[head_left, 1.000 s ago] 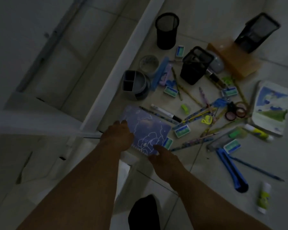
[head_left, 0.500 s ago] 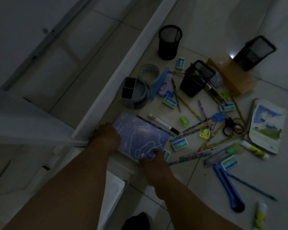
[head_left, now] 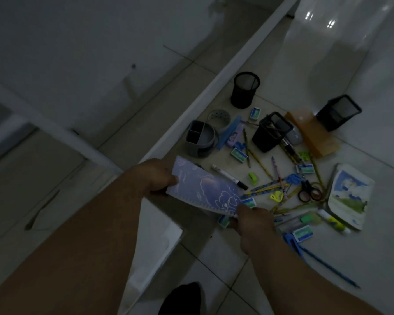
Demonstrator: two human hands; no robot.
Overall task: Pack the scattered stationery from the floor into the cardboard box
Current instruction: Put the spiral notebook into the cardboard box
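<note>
Stationery (head_left: pixel 268 187) lies scattered on the floor tiles beside a long white ledge, and one piece of it, a purple notebook (head_left: pixel 205 189) with pale cloud drawings, is in my grasp. My left hand (head_left: pixel 155 176) grips its left edge, thumb on the cover. My right hand (head_left: pixel 250 221) pinches the corner by the spiral binding. The notebook is tilted, its near edge raised off the tiles.

Just past it lies a white marker (head_left: pixel 229 177) with a black cap, and a green sharpener (head_left: pixel 251 178) sits beside that. A grey desk organiser (head_left: pixel 201 138) stands close to the ledge, with a round black mesh cup (head_left: pixel 245 89) farther along. A square black mesh holder (head_left: pixel 272 131) stands among the pencils, touching a flat brown box (head_left: pixel 312 133); a second square mesh holder (head_left: pixel 338 112) sits at the far end of that box.

To the right, black-handled scissors (head_left: pixel 309 193) lie next to a painted booklet (head_left: pixel 348 196), with a glue stick (head_left: pixel 333 221) at the booklet's near edge. Near my right forearm are a blue cutter (head_left: pixel 296 244) and a long blue pencil (head_left: pixel 328 267). The light is dim, so smaller bits are hard to make out.
</note>
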